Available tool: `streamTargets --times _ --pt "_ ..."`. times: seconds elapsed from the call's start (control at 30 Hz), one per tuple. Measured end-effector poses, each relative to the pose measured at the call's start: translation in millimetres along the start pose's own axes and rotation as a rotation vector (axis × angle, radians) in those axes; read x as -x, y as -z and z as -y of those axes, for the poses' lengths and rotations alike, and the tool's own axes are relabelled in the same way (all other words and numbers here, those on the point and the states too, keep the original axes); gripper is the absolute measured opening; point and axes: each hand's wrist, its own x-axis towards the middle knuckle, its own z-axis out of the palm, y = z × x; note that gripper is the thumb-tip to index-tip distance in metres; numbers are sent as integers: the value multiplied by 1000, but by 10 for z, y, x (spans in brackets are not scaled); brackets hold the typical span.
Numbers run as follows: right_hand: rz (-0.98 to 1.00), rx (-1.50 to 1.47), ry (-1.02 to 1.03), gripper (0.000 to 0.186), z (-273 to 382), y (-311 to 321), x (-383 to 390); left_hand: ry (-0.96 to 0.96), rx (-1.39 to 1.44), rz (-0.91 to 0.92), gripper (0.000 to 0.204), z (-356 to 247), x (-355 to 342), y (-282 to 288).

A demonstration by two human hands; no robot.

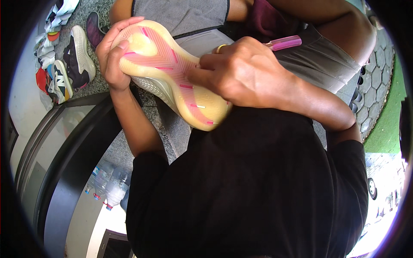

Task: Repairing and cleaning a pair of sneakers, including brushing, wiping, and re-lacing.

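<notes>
Left hand [114, 56]: fingers clasp sneaker [163, 64], sole up, before the torso. Right hand [247, 73]: fingers bent at sole; grip on pink-handled tool [287, 42], cannot tell. Speckled stone floor [115, 151]; black-and-white sneaker [81, 58] left.

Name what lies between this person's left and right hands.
In the head view, a cream-and-pink shoe sole spans the stretch between the left hand, gripping one end, and the right hand.
</notes>
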Motion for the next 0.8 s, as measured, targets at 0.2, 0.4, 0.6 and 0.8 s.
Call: streamTargets --times 0.2,0.4,0.6,0.8 --pt "-77 -126 -122 19 -123 -1 69 -39 40 -15 59 28 15 42" --pt "-8 -94 -62 19 -9 -36 -25 -39 35 -17 58 48 23 38" --pt "39 78 -42 13 33 -39 133 -37 -54 47 56 23 11 -1" --pt "-212 -165 -147 11 -281 -37 82 -56 13 -18 58 20 17 12"
